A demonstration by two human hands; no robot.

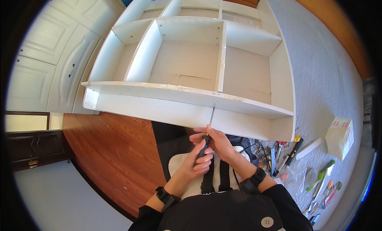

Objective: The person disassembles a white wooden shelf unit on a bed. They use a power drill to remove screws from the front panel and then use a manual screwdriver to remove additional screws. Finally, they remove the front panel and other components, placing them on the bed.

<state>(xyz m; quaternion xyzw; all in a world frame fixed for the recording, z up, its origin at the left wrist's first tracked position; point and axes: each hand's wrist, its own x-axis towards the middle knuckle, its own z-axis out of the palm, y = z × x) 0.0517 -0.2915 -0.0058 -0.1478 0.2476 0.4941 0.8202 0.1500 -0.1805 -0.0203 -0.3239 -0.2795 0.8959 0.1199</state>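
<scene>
A screwdriver with a dark handle [205, 144] and a long thin shaft is in both my hands. Wrapped round the handle is my left hand [194, 164]. The fingers of my right hand [220, 144] close around the lower shaft, just above the handle. The shaft points away from me and its tip reaches the bottom board [175, 90] of a white shelf unit [287, 83]. Whether the tip sits in a screw is too small to tell. The unit lies with its open compartments facing up.
On the grey-white padded surface [322, 72] at right lie a black and yellow utility knife [294, 151], several loose tools and a white carton [339, 138]. White cabinets [36, 72] stand at left, beside a reddish wooden floor [115, 151]. Black straps [224, 176] lie below my hands.
</scene>
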